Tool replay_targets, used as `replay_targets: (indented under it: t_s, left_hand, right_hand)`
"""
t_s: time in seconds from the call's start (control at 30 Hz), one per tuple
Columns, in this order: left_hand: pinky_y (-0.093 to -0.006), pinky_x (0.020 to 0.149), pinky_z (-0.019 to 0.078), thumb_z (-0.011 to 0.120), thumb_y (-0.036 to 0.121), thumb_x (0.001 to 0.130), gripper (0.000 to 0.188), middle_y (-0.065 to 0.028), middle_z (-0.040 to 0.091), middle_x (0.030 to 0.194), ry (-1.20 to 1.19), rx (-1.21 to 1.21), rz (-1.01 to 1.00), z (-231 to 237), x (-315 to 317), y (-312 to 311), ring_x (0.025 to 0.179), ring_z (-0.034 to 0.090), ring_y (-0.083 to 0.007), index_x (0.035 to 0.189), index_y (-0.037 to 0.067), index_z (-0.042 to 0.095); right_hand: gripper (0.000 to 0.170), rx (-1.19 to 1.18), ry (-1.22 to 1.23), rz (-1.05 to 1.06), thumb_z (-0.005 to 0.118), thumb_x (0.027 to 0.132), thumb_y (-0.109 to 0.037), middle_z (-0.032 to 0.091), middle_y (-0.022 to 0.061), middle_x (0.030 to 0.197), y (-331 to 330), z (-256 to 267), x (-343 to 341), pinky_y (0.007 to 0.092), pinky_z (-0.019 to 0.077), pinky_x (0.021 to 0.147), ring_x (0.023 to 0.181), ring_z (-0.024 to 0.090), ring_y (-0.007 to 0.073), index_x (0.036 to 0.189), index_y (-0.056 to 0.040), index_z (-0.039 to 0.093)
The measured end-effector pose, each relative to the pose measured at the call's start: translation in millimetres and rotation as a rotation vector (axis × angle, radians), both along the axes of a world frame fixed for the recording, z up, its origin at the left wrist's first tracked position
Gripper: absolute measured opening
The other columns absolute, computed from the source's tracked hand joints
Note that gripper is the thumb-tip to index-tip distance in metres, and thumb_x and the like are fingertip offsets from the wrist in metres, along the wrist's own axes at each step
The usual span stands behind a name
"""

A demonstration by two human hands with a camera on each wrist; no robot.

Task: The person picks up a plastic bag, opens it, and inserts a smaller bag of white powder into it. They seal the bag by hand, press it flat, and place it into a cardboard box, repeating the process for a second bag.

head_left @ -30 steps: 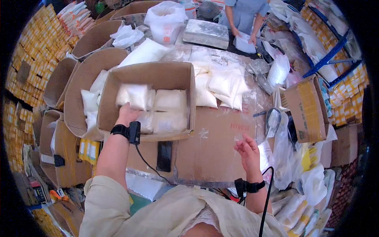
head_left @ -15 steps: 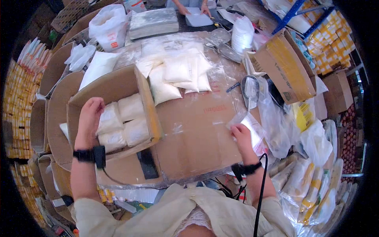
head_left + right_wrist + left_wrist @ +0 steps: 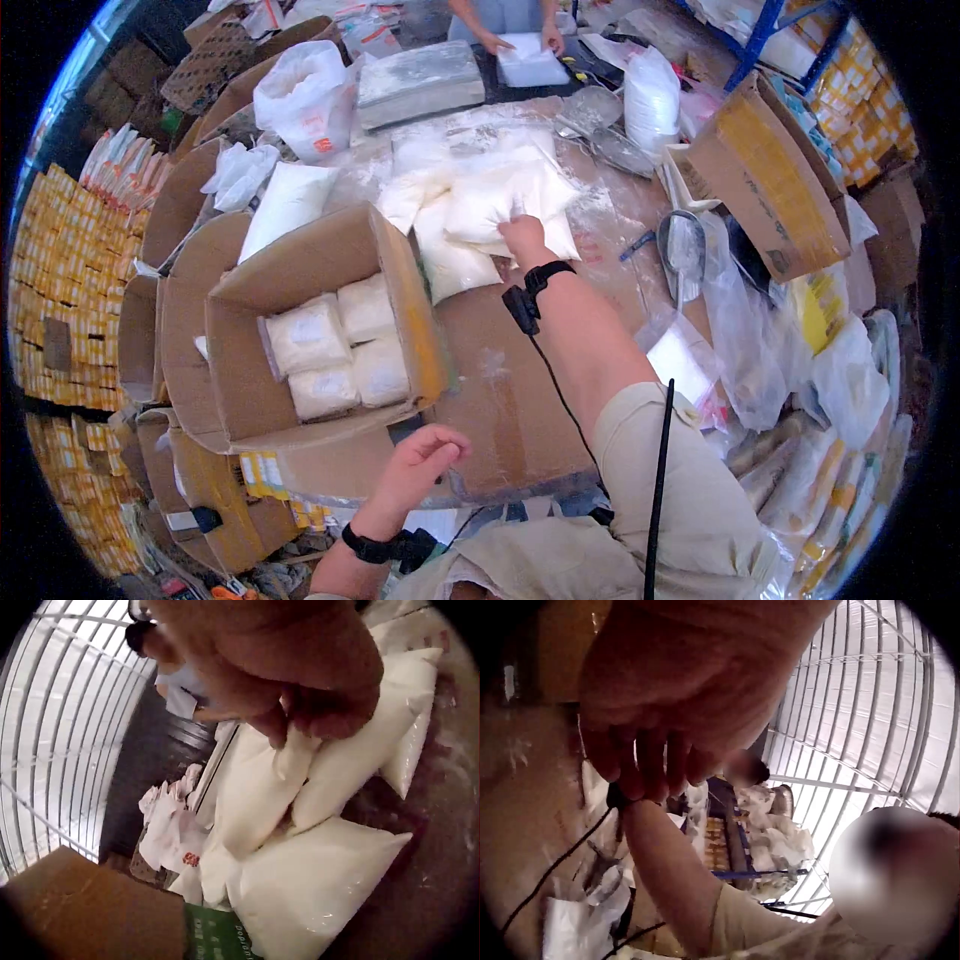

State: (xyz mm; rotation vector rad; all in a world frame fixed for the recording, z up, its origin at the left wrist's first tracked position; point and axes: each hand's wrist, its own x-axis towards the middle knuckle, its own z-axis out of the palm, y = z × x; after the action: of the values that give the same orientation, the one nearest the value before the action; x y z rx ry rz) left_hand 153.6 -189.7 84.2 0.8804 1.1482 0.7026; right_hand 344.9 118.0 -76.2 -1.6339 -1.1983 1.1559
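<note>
My right hand [image 3: 525,238] pinches the top of a clear plastic bag of cream-white powder [image 3: 478,208] in the loose pile on the table. In the right wrist view, the pinched bag's film [image 3: 296,750] bunches up between thumb and fingers, with other powder bags [image 3: 315,892] around it. Near the front edge of the table, my left hand [image 3: 418,465] holds nothing, its fingers loosely bent. Just beyond it stands an open cardboard box [image 3: 300,235], tilted in view, with several filled powder bags [image 3: 308,335] on its bottom.
A metal scoop [image 3: 683,250] lies to the right, beside a cardboard carton [image 3: 780,180]. Behind are a white sack [image 3: 305,100], a dusty scale [image 3: 420,85] and another person's hands [image 3: 495,43] on a white packet. A black cable [image 3: 565,400] trails from my right wrist.
My left hand has left the box and come back toward the table's front. My right hand has reached forward from the right side to the powder bags and taken hold of one.
</note>
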Motion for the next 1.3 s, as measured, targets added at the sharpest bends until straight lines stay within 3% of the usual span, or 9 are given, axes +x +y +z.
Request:
replay_targets:
  t_s: [0.13,0.23,0.3,0.47,0.67,0.87,0.93,1.07,1.3]
  left_hand:
    - [-0.0328,0.081,0.0452,0.051,0.016,0.087,0.026,-0.0100,0.057,0.097,-0.252,-0.094,0.130,-58,13,0,0.090,0.056,-0.0206,0.108,0.003,0.046]
    - [-0.0407,0.090,0.0404,0.053,0.040,0.084,0.058,-0.0140,0.049,0.113,-0.723,-0.372,0.217,-98,48,7,0.107,0.048,-0.0258,0.127,0.012,0.027]
    - [-0.0459,0.095,0.0355,0.048,0.047,0.085,0.060,-0.0143,0.046,0.117,-0.914,-0.438,0.255,-143,66,12,0.115,0.042,-0.0269,0.130,0.014,0.025]
    - [-0.0382,0.081,0.0442,0.050,0.015,0.085,0.027,-0.0100,0.053,0.107,-0.295,-0.446,0.285,-216,119,1,0.097,0.052,-0.0221,0.110,0.007,0.045]
    - [-0.0292,0.076,0.0445,0.050,-0.002,0.079,0.022,-0.0100,0.055,0.100,0.287,-0.173,0.083,-219,137,-16,0.089,0.053,-0.0172,0.100,0.002,0.051]
    - [-0.0311,0.081,0.0426,0.055,-0.001,0.075,0.023,-0.0134,0.054,0.098,0.614,0.533,-0.038,-177,157,-27,0.093,0.053,-0.0218,0.098,0.001,0.051]
    - [-0.0313,0.083,0.0420,0.056,-0.001,0.075,0.023,-0.0134,0.053,0.098,0.674,0.738,-0.204,-112,184,-12,0.094,0.052,-0.0231,0.097,0.001,0.051]
    - [-0.0283,0.085,0.0415,0.051,0.001,0.082,0.024,-0.0080,0.055,0.097,0.026,0.462,-0.320,-58,232,-7,0.095,0.053,-0.0171,0.104,0.005,0.042]
    - [-0.0324,0.071,0.0479,0.050,0.013,0.087,0.013,-0.0077,0.056,0.092,-0.343,0.120,0.026,-23,222,-15,0.081,0.056,-0.0171,0.098,0.007,0.044]
  right_hand:
    - [0.020,-0.133,0.369,0.156,0.057,0.082,-0.019,0.056,0.0027,0.069,-75,46,21,0.0285,0.0413,0.052,0.057,0.049,0.0115,0.087,0.0000,0.056]
    - [0.016,0.025,0.553,0.286,0.052,0.086,-0.015,0.056,-0.0005,0.085,-180,17,48,0.0269,0.0422,0.075,0.084,0.050,0.0085,0.097,-0.0043,0.056]
    - [0.021,-0.077,0.340,0.347,0.052,0.085,-0.014,0.058,0.0048,0.087,-244,17,67,0.0294,0.0434,0.075,0.081,0.052,0.0127,0.101,0.0001,0.054]
    - [0.018,-0.180,-0.201,0.629,0.052,0.084,-0.019,0.058,0.0138,0.083,-330,-3,143,0.0359,0.0432,0.071,0.077,0.056,0.0237,0.093,-0.0041,0.057]
    - [0.024,-0.041,-0.521,-0.789,0.064,0.076,-0.021,0.058,0.0131,0.069,-347,-28,291,0.0323,0.0445,0.059,0.063,0.056,0.0201,0.079,0.0018,0.057]
    - [0.022,-0.328,-0.131,-0.759,0.066,0.075,-0.019,0.058,0.0112,0.066,-334,-72,343,0.0293,0.0443,0.056,0.061,0.055,0.0168,0.075,0.0010,0.057]
    - [0.018,-0.031,-0.288,-0.612,0.064,0.076,-0.016,0.058,0.0100,0.067,-326,-42,324,0.0280,0.0442,0.056,0.061,0.055,0.0153,0.075,0.0007,0.057]
    - [0.012,0.124,-0.216,-0.182,0.061,0.077,-0.010,0.056,0.0092,0.065,-329,99,232,0.0278,0.0443,0.055,0.060,0.055,0.0153,0.082,-0.0020,0.052]
    - [0.015,0.238,0.024,0.419,0.056,0.078,-0.003,0.055,0.0054,0.081,-332,171,183,0.0252,0.0438,0.067,0.074,0.053,0.0126,0.092,-0.0020,0.050]
